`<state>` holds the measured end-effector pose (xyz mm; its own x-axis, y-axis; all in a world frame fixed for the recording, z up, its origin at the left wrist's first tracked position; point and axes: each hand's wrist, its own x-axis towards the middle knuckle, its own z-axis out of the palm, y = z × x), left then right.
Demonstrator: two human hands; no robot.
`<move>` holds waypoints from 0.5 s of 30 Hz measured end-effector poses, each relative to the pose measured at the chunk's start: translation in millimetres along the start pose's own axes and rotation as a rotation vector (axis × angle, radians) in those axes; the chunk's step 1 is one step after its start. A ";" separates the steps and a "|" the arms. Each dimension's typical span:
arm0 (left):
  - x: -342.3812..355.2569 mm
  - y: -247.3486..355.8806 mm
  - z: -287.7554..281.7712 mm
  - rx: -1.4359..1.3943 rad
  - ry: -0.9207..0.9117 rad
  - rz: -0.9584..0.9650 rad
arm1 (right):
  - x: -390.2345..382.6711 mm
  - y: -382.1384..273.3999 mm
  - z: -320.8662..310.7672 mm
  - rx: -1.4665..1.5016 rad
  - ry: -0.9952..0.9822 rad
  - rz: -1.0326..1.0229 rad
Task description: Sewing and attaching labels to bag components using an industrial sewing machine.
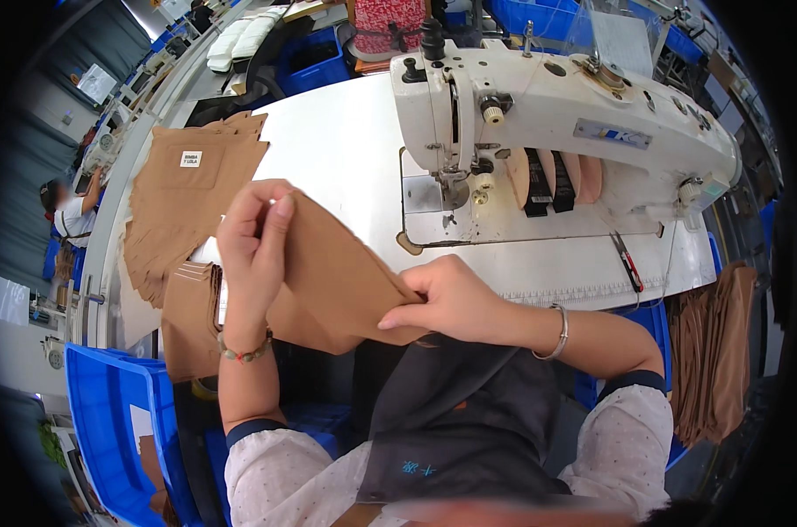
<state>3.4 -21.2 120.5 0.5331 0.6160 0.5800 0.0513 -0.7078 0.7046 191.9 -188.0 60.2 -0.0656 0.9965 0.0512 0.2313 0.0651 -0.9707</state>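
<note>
My left hand pinches one corner of a folded piece of brown fabric near its upper edge, while my right hand grips the same piece at its right end, held over the front edge of the white sewing table. To the left lies a pile of cut brown pieces, the top one with a small white label, and nearer me a second brown stack hangs over the edge. The white sewing machine stands on the right, its needle area beyond my right hand, with pink and black pieces under its arm.
Scissors or snips lie right of the machine bed. A blue bin is at lower left, hanging brown pieces at right. Another person sits at far left. Blue bins and white bundles stand behind.
</note>
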 end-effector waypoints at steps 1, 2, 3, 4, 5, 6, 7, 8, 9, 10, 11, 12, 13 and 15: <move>0.0 0.0 -13.4 0.138 0.040 0.039 | 8.3 -8.5 6.8 -0.075 -0.032 -0.070; 1.2 3.5 -26.5 0.145 0.038 0.039 | 14.0 -20.7 14.1 0.060 -0.099 0.031; 7.7 17.8 -38.6 0.443 0.091 0.222 | 22.6 -28.1 25.6 0.064 -0.095 0.031; 13.8 32.0 -46.7 0.739 0.143 0.407 | 31.2 -34.7 37.7 0.156 -0.101 -0.005; 23.4 43.7 -50.4 0.737 0.134 0.409 | 38.1 -39.3 48.8 0.247 -0.107 -0.040; 37.7 54.6 -52.5 0.838 0.118 0.565 | 42.8 -44.0 60.8 0.253 -0.104 -0.039; 49.7 56.9 -51.4 0.937 0.101 0.721 | 47.2 -45.9 72.3 0.366 -0.092 -0.051; 57.6 55.0 -41.8 0.985 0.032 0.706 | 48.0 -44.8 77.8 0.478 -0.077 -0.061; 64.7 54.3 -28.1 1.032 -0.036 0.690 | 46.2 -42.1 77.9 0.480 -0.074 -0.057; 67.5 42.7 -10.9 1.014 -0.115 0.621 | 43.0 -37.4 75.8 0.448 -0.055 0.015; 67.8 26.8 7.0 0.974 -0.195 0.591 | 39.9 -31.3 74.1 0.417 -0.040 0.085; 63.5 6.7 27.1 0.906 -0.266 0.539 | 33.5 -19.7 72.5 0.466 -0.024 0.145; 55.1 -14.4 44.2 0.803 -0.329 0.438 | 27.5 -7.0 69.8 0.466 -0.024 0.146; 36.9 -47.5 82.3 0.563 -0.434 0.253 | 11.0 16.0 56.7 0.413 -0.022 0.303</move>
<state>90.2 6.7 74.8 0.8646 0.3026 0.4012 0.2455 -0.9510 0.1881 139.9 -178.9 31.9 -0.0764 0.9660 -0.2470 -0.1591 -0.2564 -0.9534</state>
